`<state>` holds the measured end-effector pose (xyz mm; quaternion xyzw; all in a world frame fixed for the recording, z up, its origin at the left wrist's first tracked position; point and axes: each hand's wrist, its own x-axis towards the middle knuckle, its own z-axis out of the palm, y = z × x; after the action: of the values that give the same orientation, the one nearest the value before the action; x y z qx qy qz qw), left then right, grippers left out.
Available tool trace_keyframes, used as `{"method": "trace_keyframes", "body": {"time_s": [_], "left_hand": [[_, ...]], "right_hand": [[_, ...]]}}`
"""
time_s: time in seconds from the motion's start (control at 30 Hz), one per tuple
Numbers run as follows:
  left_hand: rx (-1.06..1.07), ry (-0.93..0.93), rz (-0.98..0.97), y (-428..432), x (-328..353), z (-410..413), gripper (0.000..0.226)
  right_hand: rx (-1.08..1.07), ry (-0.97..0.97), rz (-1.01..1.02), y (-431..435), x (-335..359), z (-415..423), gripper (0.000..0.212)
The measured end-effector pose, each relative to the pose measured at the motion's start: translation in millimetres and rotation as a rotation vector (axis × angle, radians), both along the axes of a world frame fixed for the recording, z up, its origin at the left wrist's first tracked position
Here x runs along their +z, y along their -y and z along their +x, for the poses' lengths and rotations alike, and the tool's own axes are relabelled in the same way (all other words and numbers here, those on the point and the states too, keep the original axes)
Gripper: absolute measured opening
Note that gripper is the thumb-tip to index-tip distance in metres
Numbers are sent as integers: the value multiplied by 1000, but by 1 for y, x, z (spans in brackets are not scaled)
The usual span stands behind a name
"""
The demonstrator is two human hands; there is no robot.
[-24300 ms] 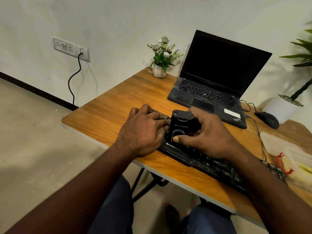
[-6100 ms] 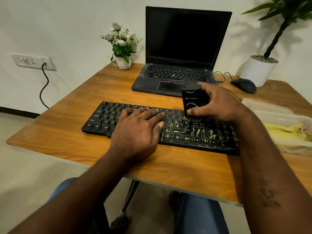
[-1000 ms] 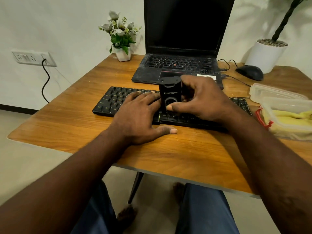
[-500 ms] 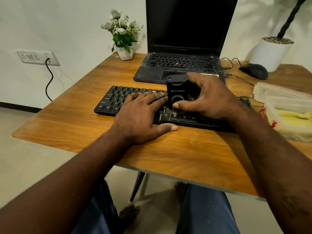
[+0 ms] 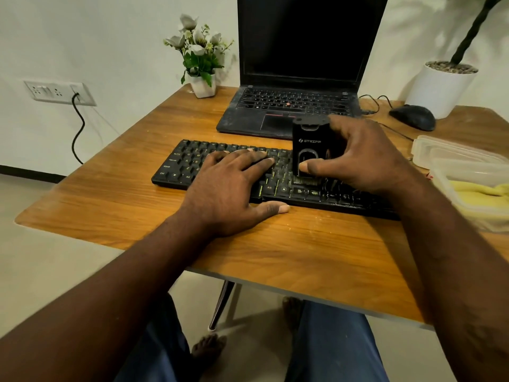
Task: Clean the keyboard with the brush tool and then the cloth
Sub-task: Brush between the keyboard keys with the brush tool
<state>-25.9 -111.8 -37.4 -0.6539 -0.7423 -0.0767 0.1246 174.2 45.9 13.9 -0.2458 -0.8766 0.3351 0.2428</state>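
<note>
Wall [image 5: 110, 37]: plain, pale off-white, faint leaf shadows at upper right
Socket panel [image 5: 59, 92]: white, on the left wall, with a black cable [image 5: 78, 128] plugged in and hanging down
Skirting [image 5: 27, 172]: dark strip at the wall's foot
Floor [image 5: 41, 271]: smooth, light beige
Table [image 5: 303, 257]: wood-grain top, pale edge, dark metal leg [image 5: 220, 304]

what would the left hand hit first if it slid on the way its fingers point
Probably the brush, gripped upright by the right hand on the keyboard, just beyond the fingertips of the left hand. The right thumb lies about as near, so it could touch first.
</note>
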Motion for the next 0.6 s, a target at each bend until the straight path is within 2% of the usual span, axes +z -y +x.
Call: {"method": "trace_keyframes", "body": {"time_s": [0.1,0.2,0.27,0.33,0.43,0.6], "left_hand": [[2,-1,-7,0,-1,0,99],[1,5,3,0,-1,1,100],[5,2,2,0,0,1,100],[1,6,11,0,1,0,96],[-23,49,35,1,1,1,87],[15,23,4,2,-1,2,100]], "right_hand": [[85,52,-46,1,-3,-1,62],[-65,-25,65,-1,-2,-3,61],[-72,-54,70,5,-1,-6,60],[55,-24,12,19,-4,-15,56],[222,13,61,33,-8,-30,48],[-113,-3,122,3,-1,-10,60]]}}
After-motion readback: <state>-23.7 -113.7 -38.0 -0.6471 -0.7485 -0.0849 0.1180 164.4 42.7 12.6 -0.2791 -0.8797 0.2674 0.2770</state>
